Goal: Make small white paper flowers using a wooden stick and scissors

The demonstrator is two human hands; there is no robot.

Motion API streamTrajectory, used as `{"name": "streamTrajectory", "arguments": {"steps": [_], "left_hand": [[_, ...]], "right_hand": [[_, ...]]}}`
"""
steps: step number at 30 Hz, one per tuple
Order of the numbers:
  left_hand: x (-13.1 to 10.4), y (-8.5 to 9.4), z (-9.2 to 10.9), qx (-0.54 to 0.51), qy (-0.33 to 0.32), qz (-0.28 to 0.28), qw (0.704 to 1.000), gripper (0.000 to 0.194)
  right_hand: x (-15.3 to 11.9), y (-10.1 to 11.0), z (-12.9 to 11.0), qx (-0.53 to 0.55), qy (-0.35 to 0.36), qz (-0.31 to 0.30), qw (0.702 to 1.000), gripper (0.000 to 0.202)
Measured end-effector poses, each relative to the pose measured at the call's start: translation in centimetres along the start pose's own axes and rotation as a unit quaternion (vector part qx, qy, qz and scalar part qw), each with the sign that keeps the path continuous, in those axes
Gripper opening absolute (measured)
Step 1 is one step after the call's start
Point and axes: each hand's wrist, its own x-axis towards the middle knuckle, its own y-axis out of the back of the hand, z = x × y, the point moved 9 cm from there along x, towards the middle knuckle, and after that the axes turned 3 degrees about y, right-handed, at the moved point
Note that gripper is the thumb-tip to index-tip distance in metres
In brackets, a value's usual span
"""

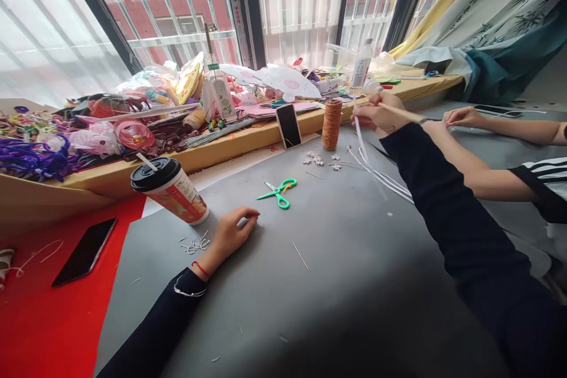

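My left hand (233, 233) rests on the grey tabletop, thumb and forefinger tips together, with nothing visible between them. Green-handled scissors (280, 192) lie partly open just beyond it. Small white cord clippings (195, 244) are scattered beside its wrist. My right hand (376, 115) is raised at the far right of the table, its fingers pinched on a white cord (360, 137) that hangs down. More white cords (385, 179) run below my right sleeve. A spool of orange-brown cord (332, 125) stands left of this hand, near several small white flower-like pieces (315, 157).
A lidded paper cup (177, 192) with a straw stands at left, near a dark phone (85, 251) on red covering. Another phone (288, 126) leans against the cluttered sill (230, 142). A needle-like piece (300, 255) lies mid-table. Another person's hand (465, 116) is at right.
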Motion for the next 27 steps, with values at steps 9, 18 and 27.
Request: {"name": "streamTrajectory", "arguments": {"steps": [9, 18, 27], "left_hand": [[0.8, -4.9, 4.6, -0.514, 0.142, -0.02, 0.846, 0.041], [-2.2, -6.2, 1.3, -0.482, 0.274, -0.069, 0.829, 0.038], [-1.6, -3.9, 0.7, -0.489, 0.265, 0.021, 0.831, 0.036]], "right_hand": [[-7.3, -19.2, -1.7, 0.461, -0.079, -0.063, 0.882, 0.034], [-1.8, -16.3, 4.1, 0.326, -0.012, 0.032, 0.945, 0.031], [-3.3, -17.3, 7.8, 0.079, -0.011, -0.056, 0.995, 0.023]]}}
